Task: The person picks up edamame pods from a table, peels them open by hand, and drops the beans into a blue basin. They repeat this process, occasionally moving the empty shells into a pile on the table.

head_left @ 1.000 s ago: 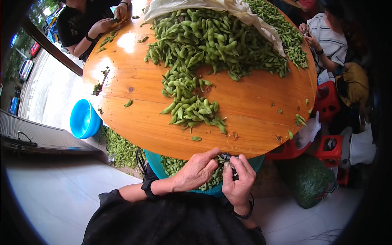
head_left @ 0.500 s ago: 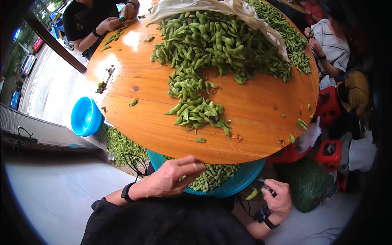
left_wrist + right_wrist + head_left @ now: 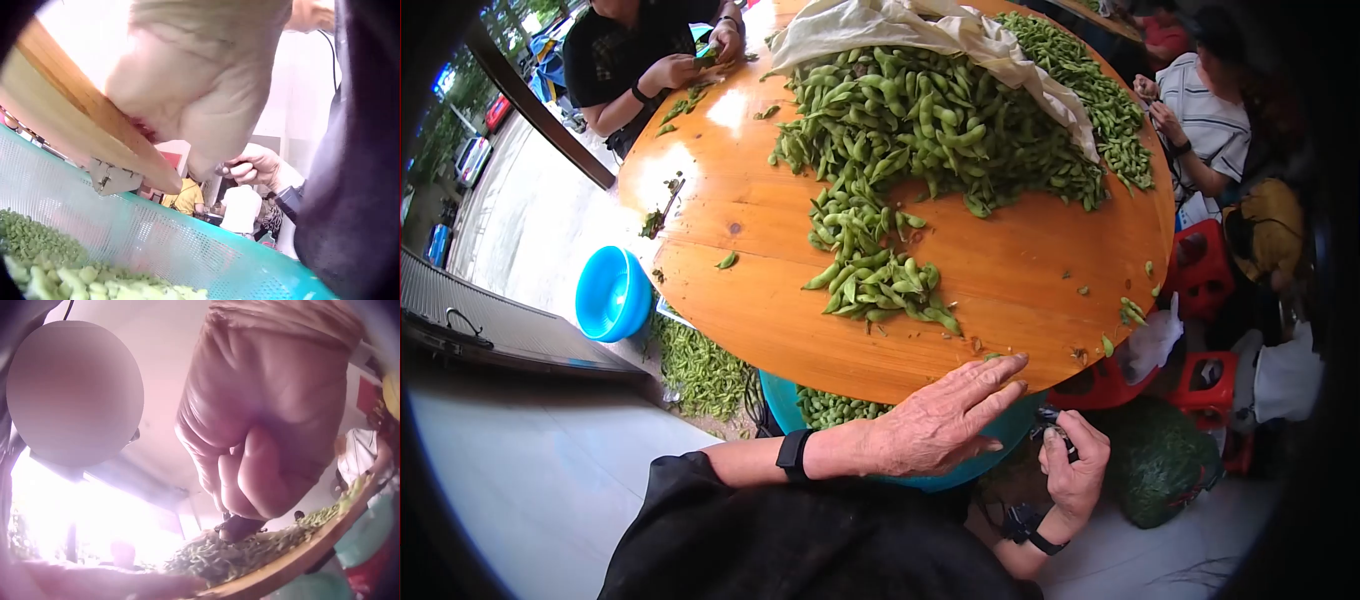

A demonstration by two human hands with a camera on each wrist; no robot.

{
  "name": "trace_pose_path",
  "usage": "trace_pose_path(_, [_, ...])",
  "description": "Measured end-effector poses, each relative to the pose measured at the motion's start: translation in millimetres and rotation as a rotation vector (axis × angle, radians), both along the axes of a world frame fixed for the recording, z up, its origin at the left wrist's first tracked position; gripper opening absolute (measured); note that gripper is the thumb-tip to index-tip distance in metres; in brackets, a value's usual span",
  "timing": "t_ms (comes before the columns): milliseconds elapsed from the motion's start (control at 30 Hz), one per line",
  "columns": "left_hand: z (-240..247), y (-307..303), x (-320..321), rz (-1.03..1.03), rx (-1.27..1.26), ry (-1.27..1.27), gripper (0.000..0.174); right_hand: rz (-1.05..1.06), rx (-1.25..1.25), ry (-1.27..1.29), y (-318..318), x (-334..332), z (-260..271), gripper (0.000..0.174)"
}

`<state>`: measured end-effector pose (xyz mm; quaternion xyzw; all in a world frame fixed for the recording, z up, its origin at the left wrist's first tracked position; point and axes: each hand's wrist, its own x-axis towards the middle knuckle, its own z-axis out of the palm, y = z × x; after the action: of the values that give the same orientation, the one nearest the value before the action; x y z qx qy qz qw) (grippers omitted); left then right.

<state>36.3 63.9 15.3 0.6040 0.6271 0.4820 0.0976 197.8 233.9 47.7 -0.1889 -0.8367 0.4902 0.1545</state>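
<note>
My left hand (image 3: 945,415) lies palm down at the near edge of the round wooden table (image 3: 740,340), fingers straight and pointing right. A small green soybean pod (image 3: 992,355) peeks out beyond those fingers. To the right of the table edge, my right hand (image 3: 1075,465) is curled round a small dark tool (image 3: 1048,415), whose kind I cannot tell. Below the left hand, a teal basin (image 3: 780,402) holds shelled green beans (image 3: 835,407). In the left wrist view, the left palm (image 3: 194,87) hangs beside the table edge, above the perforated basin wall (image 3: 169,237).
A large heap of soybean pods (image 3: 940,120) lies under a pale cloth (image 3: 860,28), with a smaller cluster (image 3: 880,285) nearer me. A blue basin (image 3: 613,295) and floor pods (image 3: 700,370) are left. Red stools (image 3: 1200,265) and a dark green bag (image 3: 1155,465) stand right. Others sit around the table.
My hands were together over the basin, then parted, the right one moving right with the tool. A pod beside the right hand is gone from view. The left hand has moved right, fingers straightened.
</note>
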Motion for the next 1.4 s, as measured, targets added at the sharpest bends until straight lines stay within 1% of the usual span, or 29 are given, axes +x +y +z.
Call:
trace_pose_path(33, [0.7,-0.8,-3.9,-0.003,0.001,0.0,0.063,-0.005,-0.028,0.003,-1.5,-3.0,-5.9,0.014])
trace_pose_path(100, [2.2,-9.6,-18.2,0.152,0.015,-0.006,0.05,0.024,-0.061,-0.022,-8.0,-11.4,-10.4,0.013])
trace_pose_path(133, [1.9,-13.4,-31.5,0.225,0.038,0.043,0.04,0.061,-0.068,0.051,-15.6,-19.3,-15.9,0.012])
trace_pose_path(200, [3.4,-21.8,-51.2,0.359,-0.051,0.184,0.039,0.131,-0.022,0.067,-27.0,-33.8,-21.5,0.012])
trace_pose_path(233, [4.9,-22.0,-57.6,0.356,-0.051,0.187,0.039,0.196,-0.023,0.062,-34.0,-42.6,-21.3,0.012])
trace_pose_path(300, [7.3,-20.7,-65.3,0.464,-0.215,0.41,0.037,0.353,0.004,0.046,-48.3,-64.5,-11.8,0.013])
trace_pose_path(333, [6.7,-18.4,-66.0,0.463,-0.21,0.411,0.037,0.414,-0.009,0.058,-55.4,-71.6,-15.6,0.013])
trace_pose_path(400, [2.9,-11.2,-66.3,0.465,-0.227,0.503,0.033,0.55,-0.011,0.109,-63.5,-87.5,-19.8,0.014])
trace_pose_path(467, [-2.0,-6.6,-66.2,0.483,-0.214,0.516,0.03,0.581,-0.04,0.091,-61.0,-96.2,-22.3,0.016])
trace_pose_path(533, [-5.4,-4.6,-67.8,0.509,-0.222,0.431,0.031,0.613,-0.096,0.033,-53.0,-102.0,-26.8,0.019])
trace_pose_path(567, [-4.6,-4.4,-68.0,0.526,-0.187,0.32,0.025,0.56,-0.162,-0.04,-44.4,-103.2,-28.4,0.019])
trace_pose_path(600, [-1.7,-5.5,-69.4,0.525,-0.186,0.32,0.025,0.505,-0.227,-0.113,-35.2,-103.4,-28.9,0.02])
trace_pose_path(667, [5.9,-11.1,-74.2,0.49,-0.001,-0.026,0.019,0.168,-0.494,-0.196,-18.3,-100.7,-25.4,0.021])
trace_pose_path(700, [7.5,-14.8,-76.7,0.476,-0.032,-0.14,0.016,0.045,-0.478,-0.103,-7.7,-101.5,-27.7,0.021])
trace_pose_path(733, [7.0,-16.2,-78.2,0.477,-0.032,-0.141,0.016,-0.076,-0.46,-0.009,2.3,-102.3,-32.5,0.022])
trace_pose_path(800, [5.5,-18.3,-80.7,0.475,-0.069,-0.091,0.02,-0.32,-0.268,0.098,14.4,-101.1,-38.3,0.022])
trace_pose_path(833, [5.3,-17.2,-80.1,0.478,-0.068,-0.091,0.02,-0.355,-0.315,0.169,14.7,-98.2,-37.1,0.022])
trace_pose_path(900, [3.8,-11.3,-74.3,0.502,-0.045,0.186,0.023,-0.323,-0.308,0.171,4.6,-95.0,-33.2,0.022])
trace_pose_path(933, [1.6,-8.6,-70.6,0.5,-0.047,0.183,0.023,-0.294,-0.3,0.173,-2.8,-93.8,-32.0,0.022])
trace_pose_path(967, [-1.4,-5.1,-66.7,0.563,-0.12,0.248,0.025,-0.265,-0.293,0.177,-9.2,-92.7,-32.0,0.022])
trace_pose_path(1000, [-4.1,-1.4,-63.9,0.626,-0.193,0.314,0.027,-0.253,-0.225,0.163,-12.3,-92.5,-33.6,0.021])
trace_pose_path(1067, [-10.0,4.9,-62.1,0.648,-0.168,0.343,0.029,-0.241,-0.211,0.144,-18.3,-90.3,-32.2,0.019])
trace_pose_path(1133, [-15.7,8.2,-61.8,0.738,-0.229,0.459,0.03,-0.235,-0.202,0.133,-20.3,-88.5,-32.0,0.018])
trace_pose_path(1267, [-15.5,10.9,-62.3,0.749,-0.213,0.517,0.029,-0.201,-0.149,0.124,-20.3,-85.1,-36.2,0.016])
trace_pose_path(1333, [-12.5,11.0,-63.5,0.726,-0.145,0.356,0.026,-0.202,-0.161,0.118,-20.9,-82.3,-40.9,0.017])
trace_pose_path(1367, [-10.3,10.7,-63.6,0.725,-0.144,0.358,0.026,-0.201,-0.172,0.112,-21.2,-81.4,-42.3,0.017])
trace_pose_path(1400, [-7.6,10.4,-63.4,0.675,-0.085,0.288,0.025,-0.202,-0.173,0.115,-21.9,-80.6,-42.8,0.017])
